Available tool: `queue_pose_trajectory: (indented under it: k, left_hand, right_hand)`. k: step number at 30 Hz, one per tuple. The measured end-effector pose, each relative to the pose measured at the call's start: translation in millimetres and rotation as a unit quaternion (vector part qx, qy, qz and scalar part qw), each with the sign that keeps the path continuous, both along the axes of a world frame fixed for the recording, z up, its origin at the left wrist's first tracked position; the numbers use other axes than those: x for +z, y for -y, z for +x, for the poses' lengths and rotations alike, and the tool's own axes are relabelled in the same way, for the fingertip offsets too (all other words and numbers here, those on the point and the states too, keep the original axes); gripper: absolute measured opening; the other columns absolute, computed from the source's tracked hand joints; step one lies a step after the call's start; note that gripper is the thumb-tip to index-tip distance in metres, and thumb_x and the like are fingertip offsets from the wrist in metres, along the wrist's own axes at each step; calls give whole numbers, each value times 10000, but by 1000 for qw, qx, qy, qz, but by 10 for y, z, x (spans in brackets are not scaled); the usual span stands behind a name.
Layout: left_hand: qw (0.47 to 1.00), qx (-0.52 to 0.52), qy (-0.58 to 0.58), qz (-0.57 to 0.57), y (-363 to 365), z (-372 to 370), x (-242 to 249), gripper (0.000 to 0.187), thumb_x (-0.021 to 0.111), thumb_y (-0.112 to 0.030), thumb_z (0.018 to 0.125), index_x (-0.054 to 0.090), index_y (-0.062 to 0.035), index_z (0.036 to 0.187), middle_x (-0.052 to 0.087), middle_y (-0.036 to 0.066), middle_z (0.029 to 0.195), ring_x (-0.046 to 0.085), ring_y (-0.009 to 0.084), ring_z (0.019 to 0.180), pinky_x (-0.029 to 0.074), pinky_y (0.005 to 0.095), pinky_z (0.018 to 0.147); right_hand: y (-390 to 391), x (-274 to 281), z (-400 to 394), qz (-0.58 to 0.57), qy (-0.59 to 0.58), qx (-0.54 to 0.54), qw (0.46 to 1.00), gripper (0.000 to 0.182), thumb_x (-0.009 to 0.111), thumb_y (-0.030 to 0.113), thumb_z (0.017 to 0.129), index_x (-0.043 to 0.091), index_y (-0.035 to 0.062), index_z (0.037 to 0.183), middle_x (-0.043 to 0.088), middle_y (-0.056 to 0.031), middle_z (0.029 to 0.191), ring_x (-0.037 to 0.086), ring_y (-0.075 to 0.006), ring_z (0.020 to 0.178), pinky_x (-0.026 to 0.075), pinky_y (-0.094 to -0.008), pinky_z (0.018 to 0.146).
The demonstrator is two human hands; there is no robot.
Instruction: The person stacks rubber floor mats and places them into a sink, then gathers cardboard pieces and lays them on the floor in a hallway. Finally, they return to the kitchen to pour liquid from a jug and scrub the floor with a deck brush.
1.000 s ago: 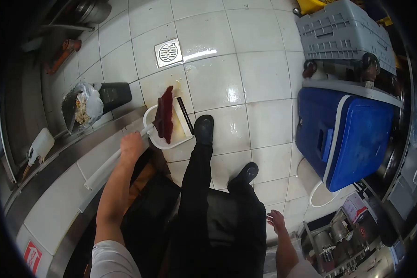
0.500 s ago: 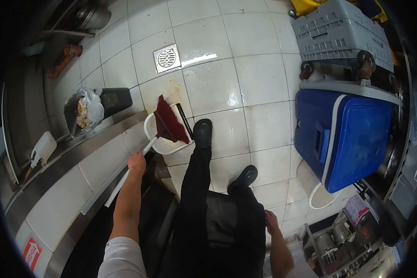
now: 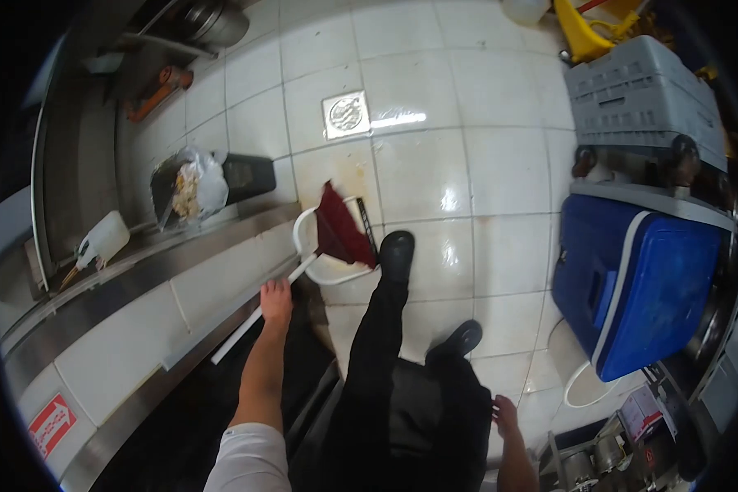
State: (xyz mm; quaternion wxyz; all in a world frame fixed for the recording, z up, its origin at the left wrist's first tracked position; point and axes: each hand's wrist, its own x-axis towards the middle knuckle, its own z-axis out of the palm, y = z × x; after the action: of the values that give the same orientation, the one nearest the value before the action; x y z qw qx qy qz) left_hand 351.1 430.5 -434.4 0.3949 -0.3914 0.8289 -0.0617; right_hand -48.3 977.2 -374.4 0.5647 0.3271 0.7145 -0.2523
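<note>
Glossy white floor tiles point(image 3: 418, 176) (wet sheen), white plastic dustpan point(image 3: 307, 238), dark red bristled broom point(image 3: 342, 232), brushed metal counter edge point(image 3: 139, 266)

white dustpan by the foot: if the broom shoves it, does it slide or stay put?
The white dustpan probably slides: it looks like thin, light plastic, and the floor tiles are glossy, possibly wet. The black shoe at its edge may be bracing it. The broom bristles, pressed into it by the left hand, likely flex.

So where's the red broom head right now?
In the head view, the red broom head sits on the white dustpan on the floor tiles, just left of the person's front shoe.
</note>
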Motion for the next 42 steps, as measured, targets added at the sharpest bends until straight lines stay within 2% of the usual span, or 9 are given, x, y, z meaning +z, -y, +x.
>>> queue_pose_trajectory:
  k: [6,8,14,16,20,28,36,39,42]
  left_hand:
    - [1000,-14,-10,-13,-4,95,-117,468,525,-189,883,506,-67,1335,613,25,991,513,200,1000,380,359,878]
    - [999,-24,-23,-16,35,-10,-84,454,528,-190,881,518,-66,1317,612,25,987,514,200,999,382,360,874]
    - [999,18,-32,-35,-21,22,-106,363,523,-182,885,559,-89,1234,612,24,984,520,202,996,385,374,876]
    - [999,33,10,-18,-9,38,-133,427,517,-187,896,525,-112,1317,607,35,1008,514,217,1031,380,395,916]
    - [998,26,19,-53,-49,36,-178,436,490,-187,918,485,-123,1350,601,53,1000,532,214,995,375,384,906]
    - [999,23,12,-41,-17,17,-160,459,490,-190,924,457,-128,1377,585,59,1023,539,217,991,381,387,902]
    - [999,37,3,-23,-29,-81,-111,439,488,-194,926,469,-138,1361,595,51,1056,535,215,1037,393,395,897]
    - [998,46,-36,-15,-29,-172,15,432,512,-165,901,473,-123,1329,577,80,1114,536,248,1083,415,424,906]
    - [993,57,-102,14,-79,-370,269,378,522,-163,892,520,-103,1265,493,148,1291,474,292,1198,421,450,931]
  right_hand:
    - [69,89,-54,19,25,70,997,336,549,277,934,570,99,1218,614,-12,942,560,-113,730,449,-272,621]
    - [104,114,-65,10,23,40,999,333,546,263,932,567,96,1220,613,-13,935,563,-113,724,444,-272,614]
    - [98,-11,-60,15,25,77,997,357,530,246,955,570,27,1234,641,-74,1040,608,-156,827,497,-294,692]
    - [157,-16,-19,-55,-3,74,996,376,539,248,952,564,5,1238,651,-90,1056,626,-168,899,508,-297,761]
    - [129,-22,13,-34,-14,93,995,378,550,252,948,575,-5,1225,658,-103,1058,633,-174,950,502,-290,825]
    - [-85,-188,7,-24,-1,63,998,338,564,251,938,602,58,1213,649,-46,965,592,-126,734,440,-255,532]
    - [-18,-118,-2,-23,-4,58,998,327,570,247,930,605,63,1198,650,-30,955,602,-117,741,467,-262,553]
    - [5,127,-7,-7,13,51,999,324,571,251,928,585,74,1198,642,-34,954,601,-121,764,484,-272,600]
    - [261,466,-142,6,17,31,999,293,578,232,918,551,100,1178,621,-37,972,629,-138,768,499,-275,632]
